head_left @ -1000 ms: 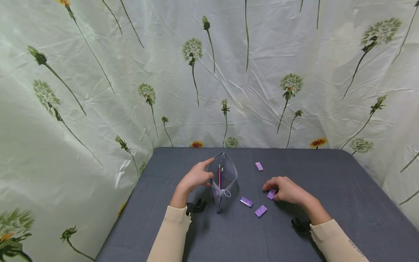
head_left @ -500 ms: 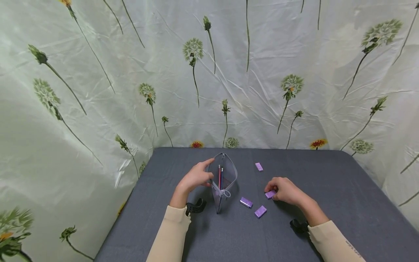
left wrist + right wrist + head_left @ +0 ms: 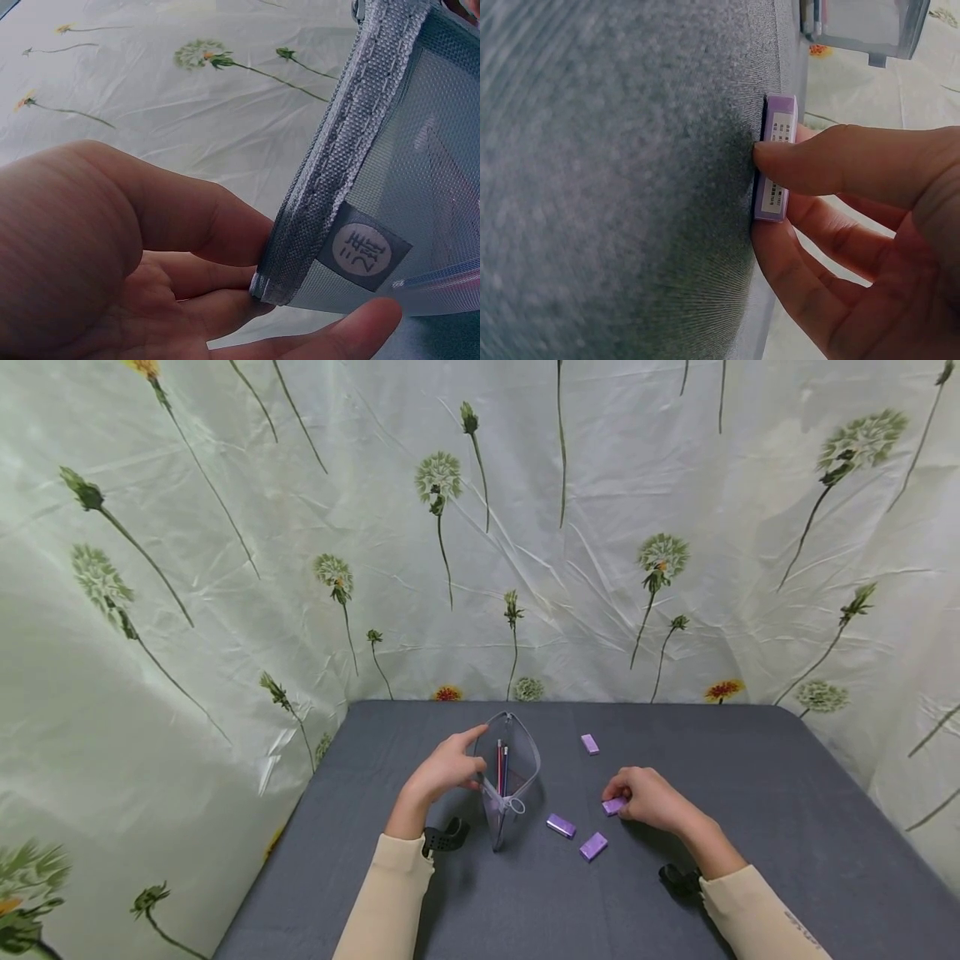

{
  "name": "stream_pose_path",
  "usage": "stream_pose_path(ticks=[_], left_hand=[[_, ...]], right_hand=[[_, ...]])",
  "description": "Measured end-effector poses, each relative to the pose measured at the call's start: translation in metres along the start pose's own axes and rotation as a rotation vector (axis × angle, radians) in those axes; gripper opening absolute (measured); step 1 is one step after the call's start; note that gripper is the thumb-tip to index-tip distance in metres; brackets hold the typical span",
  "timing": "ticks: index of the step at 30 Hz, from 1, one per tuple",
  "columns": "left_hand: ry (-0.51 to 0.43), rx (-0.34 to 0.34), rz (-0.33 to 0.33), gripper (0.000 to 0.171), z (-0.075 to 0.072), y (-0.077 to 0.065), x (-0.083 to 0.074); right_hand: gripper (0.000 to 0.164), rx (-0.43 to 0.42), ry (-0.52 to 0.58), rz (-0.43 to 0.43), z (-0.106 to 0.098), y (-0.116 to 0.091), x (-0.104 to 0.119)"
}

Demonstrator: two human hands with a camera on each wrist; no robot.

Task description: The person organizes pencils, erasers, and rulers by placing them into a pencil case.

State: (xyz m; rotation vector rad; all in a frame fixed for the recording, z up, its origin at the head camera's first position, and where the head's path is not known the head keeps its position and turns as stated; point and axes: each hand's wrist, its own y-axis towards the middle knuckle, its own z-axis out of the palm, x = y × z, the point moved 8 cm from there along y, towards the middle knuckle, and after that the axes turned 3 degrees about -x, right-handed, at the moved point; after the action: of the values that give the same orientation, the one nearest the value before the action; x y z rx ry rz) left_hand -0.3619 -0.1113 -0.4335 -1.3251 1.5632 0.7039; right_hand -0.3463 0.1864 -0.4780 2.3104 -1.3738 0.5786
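Note:
My left hand point(image 3: 448, 766) pinches the rim of a grey mesh pencil pouch point(image 3: 529, 758), which stands with its zipped mouth spread wide. Two slim pencils point(image 3: 501, 768), one red and one dark blue, lean inside it. In the left wrist view, thumb and fingers grip the zip edge point(image 3: 330, 157) near a small cloth tag point(image 3: 365, 247). My right hand point(image 3: 654, 795) pinches a purple, block-shaped eraser point(image 3: 612, 807) low over the table. The right wrist view shows a white printed label on this eraser point(image 3: 778, 131), partly covered by the thumb.
Two more purple erasers lie between the hands, one eraser point(image 3: 561, 825) near the pouch and another eraser point(image 3: 594, 846) closer to the front. A third eraser point(image 3: 590, 744) lies farther back. The grey-clothed table point(image 3: 675, 735) ends at a floral curtain point(image 3: 600, 568).
My right fingers have closed around the eraser and turned it slightly, its near end swinging left. The left hand and the pouch have stayed in place.

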Motion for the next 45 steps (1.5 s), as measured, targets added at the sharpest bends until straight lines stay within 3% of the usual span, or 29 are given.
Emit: stream_pose_path(ticks=[13, 33, 45], left_hand=[[0.003, -0.001, -0.007, 0.075, 0.000, -0.003, -0.003], [0.010, -0.003, -0.005, 0.073, 0.000, -0.002, -0.001], [-0.043, 0.011, 0.005, 0.074, -0.001, -0.003, -0.002]], right_hand=[[0.023, 0.007, -0.096, -0.007, -0.004, 0.000, 0.010], [0.022, -0.050, -0.105, -0.060, -0.021, 0.008, 0.035], [0.020, -0.086, -0.039, -0.051, -0.028, 0.016, 0.058]])
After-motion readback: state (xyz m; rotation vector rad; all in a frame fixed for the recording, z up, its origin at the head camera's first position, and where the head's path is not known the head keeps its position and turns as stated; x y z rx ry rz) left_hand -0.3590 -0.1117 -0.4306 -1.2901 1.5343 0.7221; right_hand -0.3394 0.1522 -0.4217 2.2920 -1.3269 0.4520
